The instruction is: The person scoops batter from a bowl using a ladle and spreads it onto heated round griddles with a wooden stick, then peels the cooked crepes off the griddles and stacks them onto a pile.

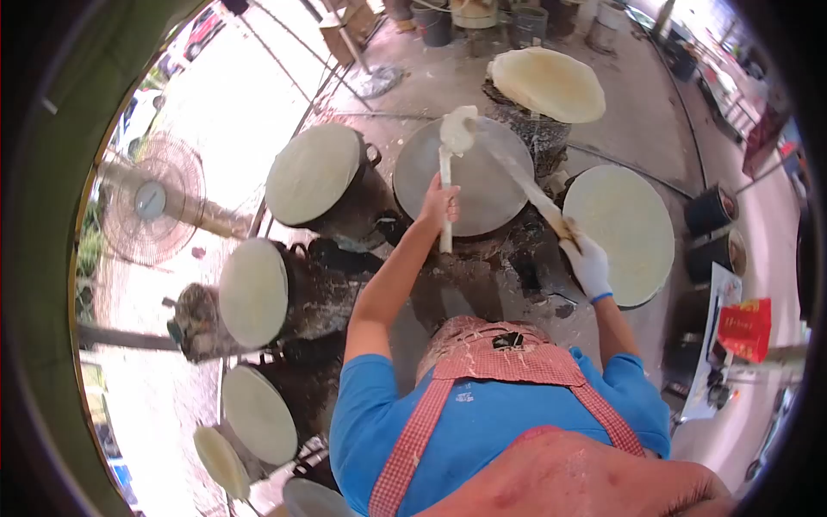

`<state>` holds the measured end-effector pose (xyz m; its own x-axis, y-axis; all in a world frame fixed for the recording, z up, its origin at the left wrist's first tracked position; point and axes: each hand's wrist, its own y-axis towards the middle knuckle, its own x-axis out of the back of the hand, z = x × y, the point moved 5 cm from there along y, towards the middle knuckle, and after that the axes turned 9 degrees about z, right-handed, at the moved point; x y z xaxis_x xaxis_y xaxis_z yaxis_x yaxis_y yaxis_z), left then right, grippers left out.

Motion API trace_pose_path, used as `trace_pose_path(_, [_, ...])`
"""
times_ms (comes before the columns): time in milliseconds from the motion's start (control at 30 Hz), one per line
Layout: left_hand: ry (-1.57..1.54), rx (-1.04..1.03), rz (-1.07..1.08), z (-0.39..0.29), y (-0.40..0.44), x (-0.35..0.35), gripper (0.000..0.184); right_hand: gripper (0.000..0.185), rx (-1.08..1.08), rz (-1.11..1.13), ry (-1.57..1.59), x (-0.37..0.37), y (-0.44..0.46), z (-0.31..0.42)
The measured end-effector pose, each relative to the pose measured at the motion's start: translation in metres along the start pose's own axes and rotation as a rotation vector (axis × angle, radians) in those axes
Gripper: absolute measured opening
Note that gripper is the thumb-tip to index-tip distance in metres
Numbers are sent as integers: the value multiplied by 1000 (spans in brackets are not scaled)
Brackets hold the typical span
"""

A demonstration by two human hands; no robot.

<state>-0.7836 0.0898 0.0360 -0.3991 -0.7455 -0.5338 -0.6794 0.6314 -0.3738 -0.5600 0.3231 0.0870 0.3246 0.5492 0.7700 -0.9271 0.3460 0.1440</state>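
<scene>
My left hand (441, 205), bare, is closed around a white-coated stick (445, 168) held upright in the view. My right hand (587, 263), in a white glove, grips the wooden handle of a long tool (534, 189) that slants up to the left. Both tool tips meet near a lump of pale batter (457, 131) above the far edge of a round grey griddle (422, 177), whose surface is bare around them. To the right of the griddle, close to my right hand, lies a round griddle covered by a pale sheet (624, 233).
More drum stoves with pale round sheets stand at the left (312, 172) and lower left (252, 293). A stack of flat rounds (551, 84) sits behind the griddle. A fan (151, 199) is far left; a red bag (745, 329) and dark buckets (711, 211) are right.
</scene>
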Motion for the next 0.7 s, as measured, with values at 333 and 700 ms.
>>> trace_pose_path(333, [1559, -181, -497, -38, 70, 70, 70, 34, -408, 1, 725, -87, 34, -24])
trace_pose_path(700, [1097, -971, -227, -132, -1, 63, 68, 31, -577, 0, 749, -163, 98, 21])
